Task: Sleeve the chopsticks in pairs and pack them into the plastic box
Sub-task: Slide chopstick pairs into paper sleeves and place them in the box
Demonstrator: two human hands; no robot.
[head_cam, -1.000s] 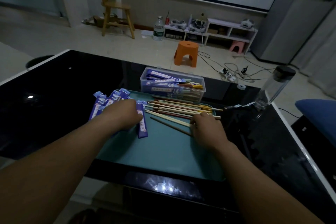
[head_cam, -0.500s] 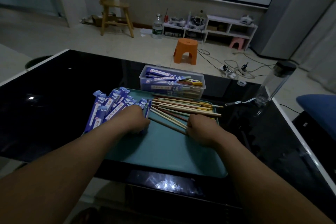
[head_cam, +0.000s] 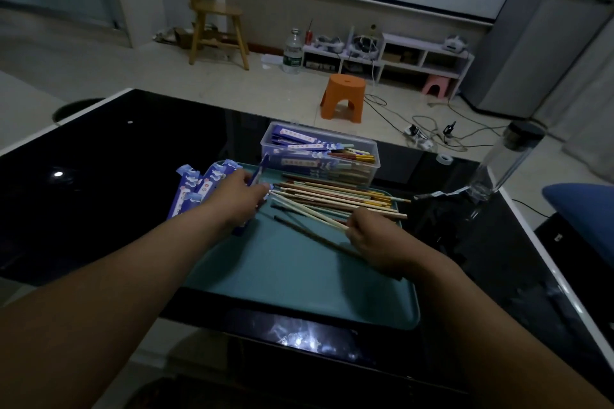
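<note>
Head: L hand [head_cam: 237, 201] pinches sleeve [head_cam: 257, 173], print illegible; R hand [head_cam: 375, 242] grips chopsticks [head_cam: 309, 211].

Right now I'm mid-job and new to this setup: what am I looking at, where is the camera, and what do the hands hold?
No machine here: these are a person's two bare hands. The one picture comes from a camera worn on the head, looking forward and down. On a black table sits a teal tray, with blue sleeves piled at its left and loose chopsticks across it. Behind it a clear plastic box already holds sleeved pairs. The left hand pinches one sleeve; the right hand grips pale chopsticks by their near ends.
</note>
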